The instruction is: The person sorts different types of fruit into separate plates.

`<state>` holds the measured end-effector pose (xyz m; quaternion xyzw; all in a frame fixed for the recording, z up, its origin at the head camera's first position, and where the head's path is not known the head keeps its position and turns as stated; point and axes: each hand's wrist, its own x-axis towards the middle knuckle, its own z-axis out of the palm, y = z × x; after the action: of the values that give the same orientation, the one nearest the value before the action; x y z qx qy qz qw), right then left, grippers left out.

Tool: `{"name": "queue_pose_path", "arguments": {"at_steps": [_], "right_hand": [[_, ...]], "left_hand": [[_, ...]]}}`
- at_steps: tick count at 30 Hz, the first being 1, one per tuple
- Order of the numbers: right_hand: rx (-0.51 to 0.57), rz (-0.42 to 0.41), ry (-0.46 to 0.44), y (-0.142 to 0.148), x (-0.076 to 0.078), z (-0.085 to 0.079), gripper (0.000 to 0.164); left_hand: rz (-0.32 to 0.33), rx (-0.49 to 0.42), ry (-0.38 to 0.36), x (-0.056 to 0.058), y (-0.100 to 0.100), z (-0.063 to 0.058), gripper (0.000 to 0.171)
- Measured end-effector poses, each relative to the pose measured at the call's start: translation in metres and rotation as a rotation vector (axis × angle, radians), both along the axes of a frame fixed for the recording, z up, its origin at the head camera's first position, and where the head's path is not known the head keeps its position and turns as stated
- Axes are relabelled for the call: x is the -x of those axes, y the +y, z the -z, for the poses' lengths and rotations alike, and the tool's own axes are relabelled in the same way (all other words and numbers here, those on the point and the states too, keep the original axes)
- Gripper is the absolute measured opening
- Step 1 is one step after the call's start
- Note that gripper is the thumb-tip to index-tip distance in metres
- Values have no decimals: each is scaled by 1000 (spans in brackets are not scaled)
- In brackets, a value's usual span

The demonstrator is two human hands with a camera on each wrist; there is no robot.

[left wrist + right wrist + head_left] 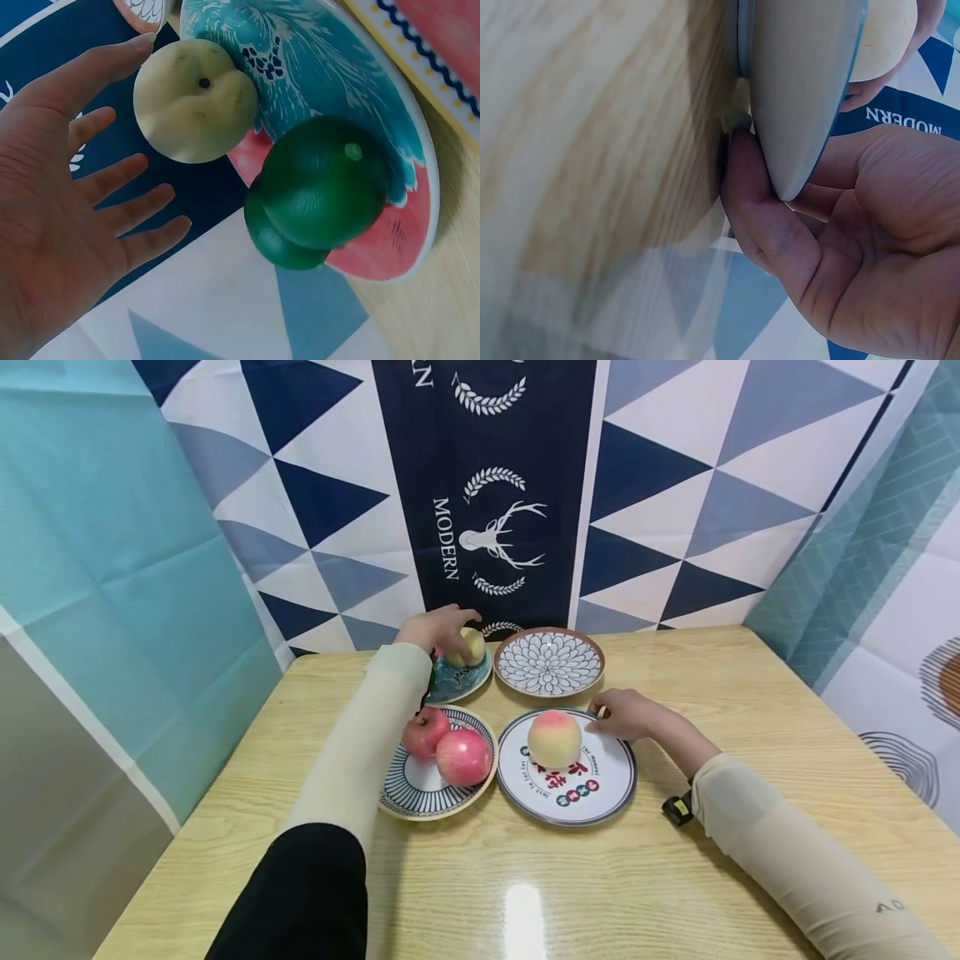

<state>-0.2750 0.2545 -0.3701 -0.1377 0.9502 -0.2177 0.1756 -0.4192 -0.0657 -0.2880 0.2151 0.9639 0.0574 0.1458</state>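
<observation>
My left hand (442, 631) reaches over a pale yellow peach (195, 101) on the teal and pink plate (457, 681) at the back. In the left wrist view its fingers are spread, and the thumb tip is right at the peach's edge. Two dark green fruits (322, 184) lie on the same plate, hidden by the arm in the head view. My right hand (626, 714) grips the far right rim of a white plate (517, 768), with a finger under it in the right wrist view. A larger pink-topped peach (555, 739) sits on that plate.
Left of the white plate, a striped bowl (420, 797) holds a darker red apple (426, 732) and a pink-red apple (463, 757). Behind stands a brown-rimmed plate with a petal pattern (550, 664). A patterned cloth (487, 468) hangs along the table's back edge.
</observation>
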Motion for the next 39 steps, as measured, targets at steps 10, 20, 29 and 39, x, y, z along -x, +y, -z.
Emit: {"name": "queue_pose_path", "arguments": {"at_steps": [10, 20, 29, 39], "right_hand": [[9, 9, -8, 1, -1, -1, 18], [-8, 15, -19, 0, 0, -1, 19], [1, 13, -17, -1, -1, -1, 19], [-1, -7, 6, 2, 2, 0, 20]], "left_hand": [[-60, -9, -39, 9, 5, 5, 83], [-111, -27, -103, 18, 7, 11, 82], [-144, -156, -132, 21, 6, 20, 80], [-135, -166, -106, 25, 6, 29, 79]]}}
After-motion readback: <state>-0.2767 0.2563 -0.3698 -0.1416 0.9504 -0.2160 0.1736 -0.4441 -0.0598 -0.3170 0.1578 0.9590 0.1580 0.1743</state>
